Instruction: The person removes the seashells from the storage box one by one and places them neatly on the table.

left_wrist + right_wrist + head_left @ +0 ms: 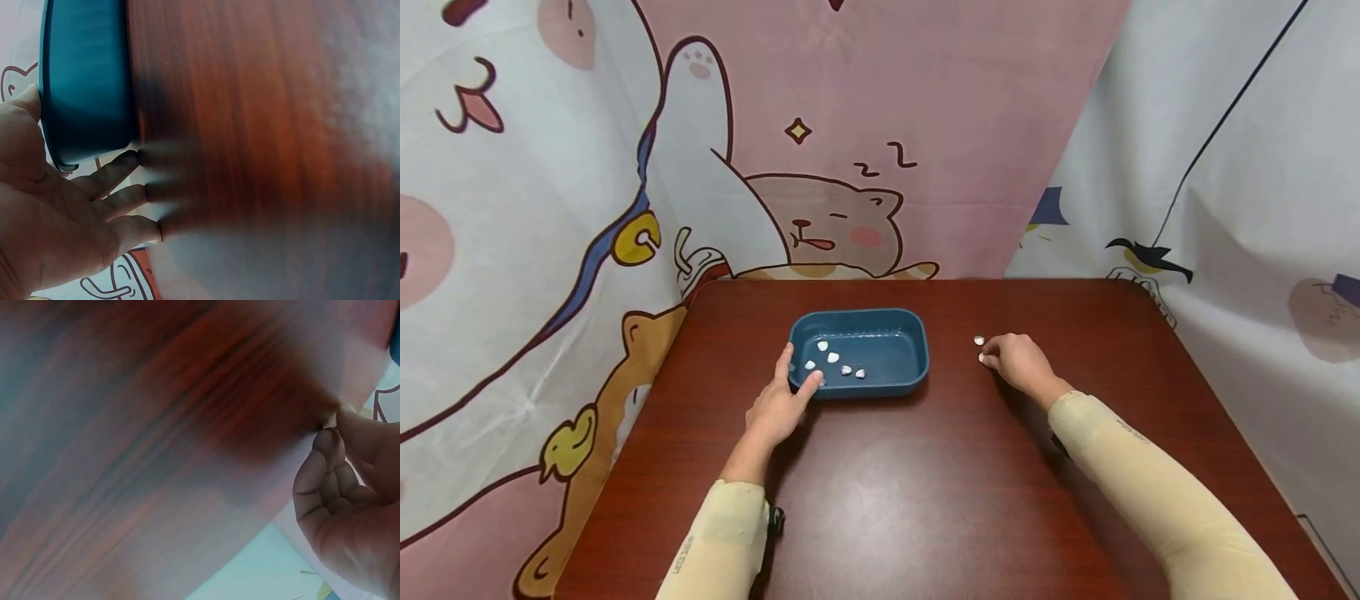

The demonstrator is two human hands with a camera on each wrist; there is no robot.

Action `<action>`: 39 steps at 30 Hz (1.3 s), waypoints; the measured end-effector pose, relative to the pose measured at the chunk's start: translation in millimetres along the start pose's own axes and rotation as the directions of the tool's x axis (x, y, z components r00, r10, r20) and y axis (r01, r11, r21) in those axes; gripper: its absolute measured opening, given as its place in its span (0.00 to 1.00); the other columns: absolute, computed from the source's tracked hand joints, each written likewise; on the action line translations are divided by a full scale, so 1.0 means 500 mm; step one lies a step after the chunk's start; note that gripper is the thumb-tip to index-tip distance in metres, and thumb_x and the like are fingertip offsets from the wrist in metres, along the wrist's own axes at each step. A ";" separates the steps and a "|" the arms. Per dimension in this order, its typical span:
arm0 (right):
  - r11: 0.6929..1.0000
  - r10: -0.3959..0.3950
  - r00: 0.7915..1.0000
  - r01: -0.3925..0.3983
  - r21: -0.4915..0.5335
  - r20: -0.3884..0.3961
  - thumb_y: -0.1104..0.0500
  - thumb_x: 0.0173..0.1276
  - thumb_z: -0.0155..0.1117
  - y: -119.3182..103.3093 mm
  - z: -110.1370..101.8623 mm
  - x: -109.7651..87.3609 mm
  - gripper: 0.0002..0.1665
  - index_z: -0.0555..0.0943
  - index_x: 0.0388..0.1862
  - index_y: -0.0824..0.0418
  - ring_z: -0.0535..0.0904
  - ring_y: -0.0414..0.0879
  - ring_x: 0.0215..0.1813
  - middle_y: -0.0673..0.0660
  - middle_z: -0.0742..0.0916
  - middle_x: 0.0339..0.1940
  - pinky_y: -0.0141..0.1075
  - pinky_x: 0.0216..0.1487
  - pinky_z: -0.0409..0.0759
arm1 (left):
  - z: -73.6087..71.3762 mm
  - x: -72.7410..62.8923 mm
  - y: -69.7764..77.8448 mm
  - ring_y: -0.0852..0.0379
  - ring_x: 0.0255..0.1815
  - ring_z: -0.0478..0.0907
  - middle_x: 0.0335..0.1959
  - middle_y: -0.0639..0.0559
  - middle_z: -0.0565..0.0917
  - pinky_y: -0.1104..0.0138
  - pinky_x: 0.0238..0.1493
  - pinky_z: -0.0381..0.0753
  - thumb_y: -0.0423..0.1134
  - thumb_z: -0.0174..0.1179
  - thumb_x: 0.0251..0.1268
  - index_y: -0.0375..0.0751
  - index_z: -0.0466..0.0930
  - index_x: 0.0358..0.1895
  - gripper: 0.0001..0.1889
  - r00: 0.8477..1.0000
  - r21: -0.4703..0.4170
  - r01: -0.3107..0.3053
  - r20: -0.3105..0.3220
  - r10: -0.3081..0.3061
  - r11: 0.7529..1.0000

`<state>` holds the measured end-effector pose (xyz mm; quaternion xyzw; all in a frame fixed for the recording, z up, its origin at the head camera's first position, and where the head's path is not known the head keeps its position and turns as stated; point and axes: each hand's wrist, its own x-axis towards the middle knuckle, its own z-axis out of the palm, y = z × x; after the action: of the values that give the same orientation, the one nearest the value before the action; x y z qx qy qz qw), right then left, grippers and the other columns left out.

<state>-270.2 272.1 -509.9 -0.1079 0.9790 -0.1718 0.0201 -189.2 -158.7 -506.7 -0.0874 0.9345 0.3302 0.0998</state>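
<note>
A shallow blue rectangular tray stands on the table with several small white pieces scattered inside, mostly to its left. At its front left corner is my left hand, thumb over the rim and forefinger along the left wall. Other fingers of that hand stretch out below the tray wall in the left wrist view. My right hand is low over the table, right of the tray, and pinches a small white piece between thumb and fingertips. Just beyond it another white piece lies on the table.
The dark reddish wooden table reaches forward to a cartoon-printed cloth hanging at the back and along both sides. Pale sleeves cover both forearms. A small dark object sits at the left wrist.
</note>
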 end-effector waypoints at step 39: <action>0.976 0.169 0.973 -0.143 0.162 -0.158 0.46 0.76 0.70 -0.033 0.014 0.020 0.20 0.82 0.49 0.62 0.88 0.56 0.44 0.60 0.91 0.43 0.54 0.45 0.84 | 0.006 -0.003 0.003 0.28 0.73 0.75 0.86 0.37 0.63 0.29 0.66 0.70 0.74 0.47 0.78 0.67 0.32 0.89 0.48 0.999 0.004 -0.022 -0.036 0.022 1.000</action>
<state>-276.3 252.5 -511.1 -0.0135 0.9669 -0.2512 -0.0425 -187.5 -155.8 -507.6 -0.0827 0.9377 0.3280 0.0793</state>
